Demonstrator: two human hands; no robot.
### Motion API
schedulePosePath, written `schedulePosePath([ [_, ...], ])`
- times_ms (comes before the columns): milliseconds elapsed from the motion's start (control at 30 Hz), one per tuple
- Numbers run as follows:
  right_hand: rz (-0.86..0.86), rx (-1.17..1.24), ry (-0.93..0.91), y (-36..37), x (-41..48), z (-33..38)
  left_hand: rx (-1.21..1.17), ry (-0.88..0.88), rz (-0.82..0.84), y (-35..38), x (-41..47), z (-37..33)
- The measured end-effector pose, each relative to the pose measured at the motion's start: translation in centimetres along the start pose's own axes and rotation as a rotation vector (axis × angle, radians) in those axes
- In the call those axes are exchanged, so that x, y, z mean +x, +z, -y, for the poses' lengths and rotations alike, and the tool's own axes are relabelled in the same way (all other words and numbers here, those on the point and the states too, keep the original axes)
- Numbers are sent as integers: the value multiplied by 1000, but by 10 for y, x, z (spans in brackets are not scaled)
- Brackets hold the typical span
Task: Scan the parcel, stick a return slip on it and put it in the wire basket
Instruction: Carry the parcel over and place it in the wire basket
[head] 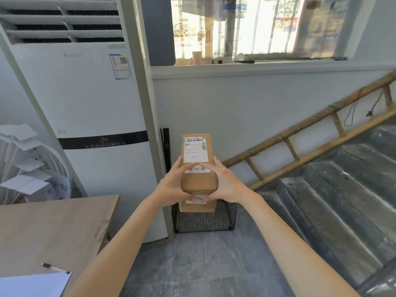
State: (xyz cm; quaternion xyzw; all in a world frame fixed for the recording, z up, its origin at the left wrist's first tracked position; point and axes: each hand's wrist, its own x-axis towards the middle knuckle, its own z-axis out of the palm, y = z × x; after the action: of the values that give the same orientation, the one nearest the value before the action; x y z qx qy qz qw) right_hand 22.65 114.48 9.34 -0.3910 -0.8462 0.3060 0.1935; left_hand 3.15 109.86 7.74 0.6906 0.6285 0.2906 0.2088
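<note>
A brown cardboard parcel [197, 177] is held out in front of me, above the black wire basket [204, 220] that stands on the floor by the wall. The parcel carries a white shipping label [195, 149] on top and a white return slip [198, 169] with printed characters just below it. My left hand [173, 184] grips its left side, and my right hand [225, 182] grips its right side. Another cardboard box [198, 205] with a numbered label sits in the basket, directly under the held parcel.
A tall white air conditioner [90, 116] stands left of the basket. A wooden table [49, 228] with a pen [54, 268] and white paper [32, 285] is at lower left. A bamboo ladder [310, 133] leans on the right wall above grey steps [334, 202].
</note>
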Motion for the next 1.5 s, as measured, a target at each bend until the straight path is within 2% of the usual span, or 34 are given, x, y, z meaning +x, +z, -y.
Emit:
schedulePosePath([
  [367,-34,-41,67,-31,175,-42,-72,54,21,-36,178,69],
  [733,15,-24,83,-35,297,-111,-31,15,40,-30,293,125],
  [1133,110,-5,61,-14,409,-212,-14,-87,12,15,391,193],
  [1500,92,-12,58,81,479,-345,-16,-83,39,107,450,310],
])
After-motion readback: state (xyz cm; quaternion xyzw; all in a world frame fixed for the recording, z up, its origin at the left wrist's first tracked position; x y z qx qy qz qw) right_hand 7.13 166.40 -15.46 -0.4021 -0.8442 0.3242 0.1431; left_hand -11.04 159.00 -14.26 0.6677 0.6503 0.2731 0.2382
